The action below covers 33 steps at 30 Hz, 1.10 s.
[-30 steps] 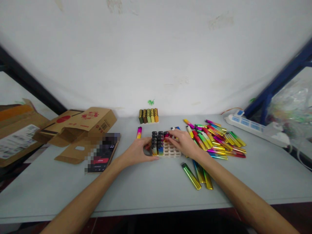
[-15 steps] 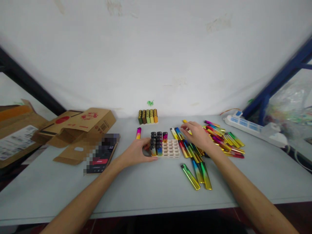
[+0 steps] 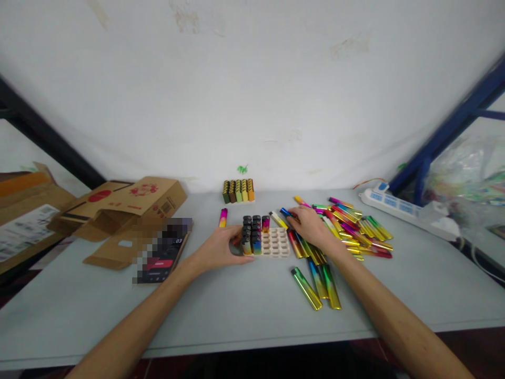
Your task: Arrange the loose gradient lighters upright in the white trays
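My left hand (image 3: 216, 248) is closed around the left end of a white tray (image 3: 277, 248) with rows of sockets. Black-topped lighters (image 3: 256, 246) stand upright in the tray's left rows, and a pink one (image 3: 265, 224) is at the back of the third row; the sockets to the right show bare. My right hand (image 3: 311, 227) is over the loose pile of shiny lighters, its fingers closed at a blue-ended lighter (image 3: 284, 212). A yellow-and-silver lighter (image 3: 277, 219) lies just left of it. The right fingertips are partly hidden.
Several metallic lighters (image 3: 347, 213) spread to the right, others (image 3: 306, 288) lie nearer the front. A filled lighter block (image 3: 239, 191) stands by the wall. One pink-yellow lighter (image 3: 223, 217) lies behind my left hand. Cardboard boxes (image 3: 158, 197), a phone (image 3: 165, 252) and a power strip (image 3: 406, 210) flank the area.
My right hand has moved slightly down and nearer me onto the blue-ended lighter. The yellow-and-silver lighter beside it has shifted left. My left hand stays on the tray.
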Motion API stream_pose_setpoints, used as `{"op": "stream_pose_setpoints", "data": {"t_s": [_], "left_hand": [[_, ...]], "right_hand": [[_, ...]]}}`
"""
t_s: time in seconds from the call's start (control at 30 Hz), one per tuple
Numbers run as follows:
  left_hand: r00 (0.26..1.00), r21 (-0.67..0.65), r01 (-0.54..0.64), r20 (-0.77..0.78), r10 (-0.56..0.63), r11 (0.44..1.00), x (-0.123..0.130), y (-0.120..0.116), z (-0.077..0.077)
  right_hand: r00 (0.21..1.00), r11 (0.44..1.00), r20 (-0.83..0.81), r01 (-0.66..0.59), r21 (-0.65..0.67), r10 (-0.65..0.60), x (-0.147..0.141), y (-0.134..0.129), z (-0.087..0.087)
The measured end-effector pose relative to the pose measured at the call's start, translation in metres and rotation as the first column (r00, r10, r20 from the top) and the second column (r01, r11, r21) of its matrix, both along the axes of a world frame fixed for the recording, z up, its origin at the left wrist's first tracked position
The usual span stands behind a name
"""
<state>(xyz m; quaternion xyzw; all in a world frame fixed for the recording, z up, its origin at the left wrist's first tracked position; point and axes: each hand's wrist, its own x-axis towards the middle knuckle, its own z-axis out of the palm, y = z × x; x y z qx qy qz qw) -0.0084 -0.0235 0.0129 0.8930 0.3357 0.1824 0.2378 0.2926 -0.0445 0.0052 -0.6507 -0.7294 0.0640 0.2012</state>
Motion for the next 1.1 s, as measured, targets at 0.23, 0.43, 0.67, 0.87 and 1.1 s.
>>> {"op": "stream_pose_setpoints", "data": {"t_s": [0.23,0.43,0.67,0.87,1.1], "left_hand": [[1.0,0.011,0.009,0.016,-0.009,1.0,-0.001,0.002,-0.004],[1.0,0.01,0.005,0.017,-0.005,1.0,-0.001,0.002,-0.005],[1.0,0.012,0.001,-0.003,-0.001,1.0,-0.002,0.003,-0.005],[1.0,-0.006,0.003,-0.002,-0.003,1.0,-0.001,0.002,-0.004],[1.0,-0.007,0.007,-0.012,-0.007,1.0,-0.001,0.003,-0.002]], "right_hand": [[0.599,0.993,-0.797,-0.12,0.009,0.079,-0.006,-0.008,0.008],[0.265,0.956,-0.946,-0.269,0.114,0.188,-0.022,-0.018,0.019],[0.184,0.966,-0.979,-0.258,0.032,0.082,-0.031,-0.026,0.027],[0.561,0.99,-0.82,0.008,0.139,0.111,-0.031,-0.029,0.022],[0.722,0.969,-0.691,0.148,0.197,0.03,-0.034,-0.028,0.016]]}}
